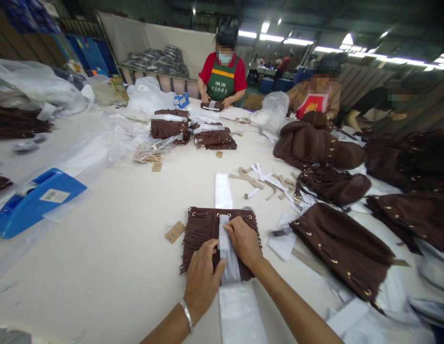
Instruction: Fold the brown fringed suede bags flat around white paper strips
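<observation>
A silver bracelet sits on the wrist of the left hand. That hand lies open and flat, palm down on a brown fringed piece, and grips nothing. Its fingertips reach the edge of a white paper strip.

Just beyond and to its right, the right hand is half curled with its fingertips on the strip. I cannot tell whether it pinches the strip or only presses it.

The fringed piece lies flat on the desk under both hands. Its eyelet edge points away from the person and its fringe strands run back towards them. The strip's long axis runs the same way, near to far, across the middle of the piece and out past both edges.

A cardboard tag lies just left of the piece. Well to the left of the left hand is a blue tape dispenser. To the right of the right hand are more brown pieces. Beyond the hands are paper scraps, then banded bundles, and a person in a green apron at the far edge.
</observation>
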Tool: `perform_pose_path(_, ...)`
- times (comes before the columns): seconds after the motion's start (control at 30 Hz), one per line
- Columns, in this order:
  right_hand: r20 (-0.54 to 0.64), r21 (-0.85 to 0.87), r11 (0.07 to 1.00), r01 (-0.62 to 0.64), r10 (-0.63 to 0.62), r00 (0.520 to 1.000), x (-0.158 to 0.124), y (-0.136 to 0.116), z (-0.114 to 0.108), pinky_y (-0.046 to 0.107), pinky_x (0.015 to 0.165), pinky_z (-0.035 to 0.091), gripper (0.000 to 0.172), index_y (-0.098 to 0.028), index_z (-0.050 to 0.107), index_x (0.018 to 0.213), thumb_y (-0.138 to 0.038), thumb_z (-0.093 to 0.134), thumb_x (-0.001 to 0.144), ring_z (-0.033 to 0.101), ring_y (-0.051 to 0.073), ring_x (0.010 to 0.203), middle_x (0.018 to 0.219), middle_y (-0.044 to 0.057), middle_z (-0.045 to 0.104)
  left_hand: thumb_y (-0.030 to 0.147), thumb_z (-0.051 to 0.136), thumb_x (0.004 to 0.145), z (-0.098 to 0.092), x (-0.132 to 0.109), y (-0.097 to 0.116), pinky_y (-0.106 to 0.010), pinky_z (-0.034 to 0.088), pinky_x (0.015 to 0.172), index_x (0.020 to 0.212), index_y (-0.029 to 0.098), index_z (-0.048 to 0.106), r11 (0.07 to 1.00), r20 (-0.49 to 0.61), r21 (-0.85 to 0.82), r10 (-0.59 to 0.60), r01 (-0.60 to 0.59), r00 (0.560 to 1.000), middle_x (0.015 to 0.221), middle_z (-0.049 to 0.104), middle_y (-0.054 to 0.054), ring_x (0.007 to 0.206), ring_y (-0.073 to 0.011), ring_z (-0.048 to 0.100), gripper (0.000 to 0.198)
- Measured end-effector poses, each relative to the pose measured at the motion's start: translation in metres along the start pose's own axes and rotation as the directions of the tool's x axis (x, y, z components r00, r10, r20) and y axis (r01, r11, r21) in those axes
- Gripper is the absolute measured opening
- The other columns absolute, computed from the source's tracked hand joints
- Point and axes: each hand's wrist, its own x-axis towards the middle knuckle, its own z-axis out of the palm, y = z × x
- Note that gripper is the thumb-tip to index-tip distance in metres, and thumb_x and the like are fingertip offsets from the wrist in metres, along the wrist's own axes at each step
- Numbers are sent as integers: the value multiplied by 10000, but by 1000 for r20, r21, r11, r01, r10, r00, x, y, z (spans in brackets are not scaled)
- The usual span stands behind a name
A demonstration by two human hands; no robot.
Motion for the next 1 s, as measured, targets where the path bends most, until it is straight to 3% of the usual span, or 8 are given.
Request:
perform_pose_path(0.27,-41,71,997,-14,17,999,-3,2,-1,260,754,426,255,-197,555,880,-335,375,997,592,156,834,883,40,599,268,499,932,0,3,4,-412,452,909,1174,211,522,998,6,64,23,-23,1000,1118,622,-68,1052,-235,579,250)
perform_pose_path(0.5,-14,30,998,-53,53,998,3,0,-1,267,716,424,216,-198,539,864,-328,413,982,597,166,806,866,41,604,302,514,929,-2,25,15,-369,485,770,944,205,545,981,40,188,-46,38,998,890,621,-26,852,-214,609,103)
perform_pose_path(0.57,-14,35,998,-57,57,998,5,1,0,273,708,425,202,-201,530,858,-329,427,975,596,170,789,854,39,602,269,509,925,1,29,16,-354,501,759,1037,185,539,967,3,254,-17,15,1000,998,616,-58,867,-208,613,143)
perform_pose_path(0.63,-16,48,997,-54,55,998,6,2,0,277,702,427,187,-203,523,853,-315,430,971,594,173,776,840,34,599,210,498,917,6,29,15,-358,512,792,1246,168,474,943,-41,331,46,-30,998,1231,552,-113,950,-211,609,332)
perform_pose_path(0.73,-7,73,996,-47,48,999,7,5,3,279,696,430,167,-206,524,847,-283,435,965,599,173,768,829,25,601,111,469,899,14,28,10,-379,511,833,1427,215,342,865,-13,472,200,-171,980,1427,435,-121,1022,-218,590,554)
perform_pose_path(0.83,12,74,996,-49,48,999,5,7,3,282,683,432,163,-211,531,849,-282,440,964,607,170,748,825,17,605,79,456,885,18,27,6,-382,511,784,1417,209,396,781,68,555,302,-288,951,1413,488,-103,953,-216,591,551)
perform_pose_path(1.0,61,52,999,-16,13,998,21,16,-7,279,643,436,154,-223,542,880,-338,471,953,619,168,713,836,10,625,173,491,892,18,29,3,-403,492,722,1338,194,517,765,68,577,305,-287,950,1386,531,-94,873,-227,565,446)
